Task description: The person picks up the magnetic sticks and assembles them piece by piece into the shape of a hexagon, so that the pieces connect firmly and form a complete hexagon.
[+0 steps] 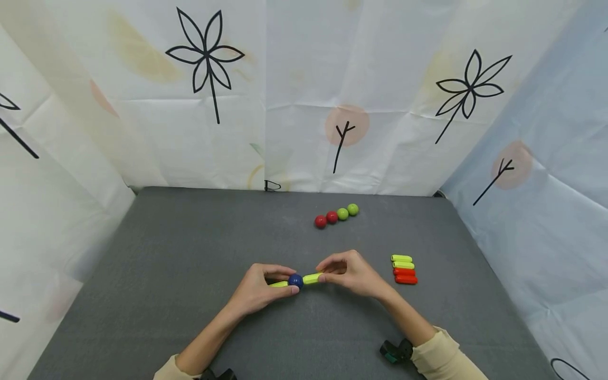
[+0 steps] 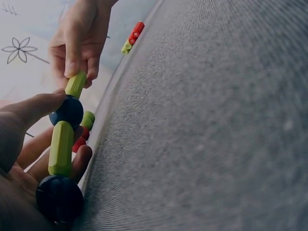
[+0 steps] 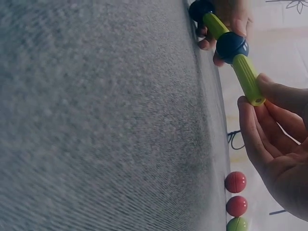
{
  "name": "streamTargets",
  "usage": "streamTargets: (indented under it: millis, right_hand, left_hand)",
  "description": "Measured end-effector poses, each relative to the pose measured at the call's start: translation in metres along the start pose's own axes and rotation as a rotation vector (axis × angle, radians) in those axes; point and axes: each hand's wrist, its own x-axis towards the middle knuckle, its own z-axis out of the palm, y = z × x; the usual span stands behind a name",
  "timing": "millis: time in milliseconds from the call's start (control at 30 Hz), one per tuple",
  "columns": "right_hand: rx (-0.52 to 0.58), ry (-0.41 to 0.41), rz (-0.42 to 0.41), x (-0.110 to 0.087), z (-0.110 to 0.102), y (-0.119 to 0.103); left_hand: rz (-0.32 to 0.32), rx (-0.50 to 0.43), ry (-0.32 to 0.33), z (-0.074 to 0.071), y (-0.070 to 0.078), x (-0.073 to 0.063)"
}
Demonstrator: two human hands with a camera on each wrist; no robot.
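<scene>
My left hand (image 1: 258,289) pinches a dark blue ball (image 1: 295,281) between thumb and fingers. From one side of that ball runs a yellow-green rod (image 2: 61,149), which ends at a second dark blue ball (image 2: 59,198) near the left palm. Out of the other side comes another yellow-green rod (image 3: 248,79), in line with the first. With thumb and fingertips, my right hand (image 1: 353,273) pinches this rod near its free end, where a small hole shows in the right wrist view. The left palm partly hides the second ball from the head view.
Two red balls (image 1: 320,221) and two green balls (image 1: 342,214) lie in a slanting row toward the back of the grey table (image 1: 190,237). On the right are stacked side by side two yellow-green rods (image 1: 402,265) and two red rods (image 1: 406,279). Patterned cloth (image 1: 304,68) hangs around.
</scene>
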Motion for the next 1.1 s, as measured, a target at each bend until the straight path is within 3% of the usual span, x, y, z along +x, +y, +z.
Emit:
streamTargets:
  millis: [300, 500, 600, 800, 967, 1100]
  right_hand:
    - [0.016, 0.058, 0.056, 0.000, 0.007, -0.004]
    - [0.031, 0.068, 0.036, 0.002, 0.016, -0.009]
    - [0.048, 0.066, 0.034, 0.003, 0.021, -0.011]
    - [0.062, 0.049, 0.031, 0.007, 0.026, -0.013]
    - [0.065, 0.029, 0.001, 0.012, 0.017, -0.013]
    - [0.057, 0.099, 0.020, 0.023, 0.001, -0.008]
  left_hand:
    - [-0.007, 0.143, 0.071, 0.001, 0.012, -0.003]
    - [0.037, 0.250, 0.113, 0.006, 0.019, -0.005]
    - [0.082, 0.238, 0.119, 0.008, 0.019, -0.005]
    - [0.156, 0.130, 0.090, 0.009, 0.016, -0.004]
    - [0.154, 0.122, 0.078, 0.009, 0.015, -0.003]
    - [0.126, 0.135, 0.080, 0.009, 0.015, -0.004]
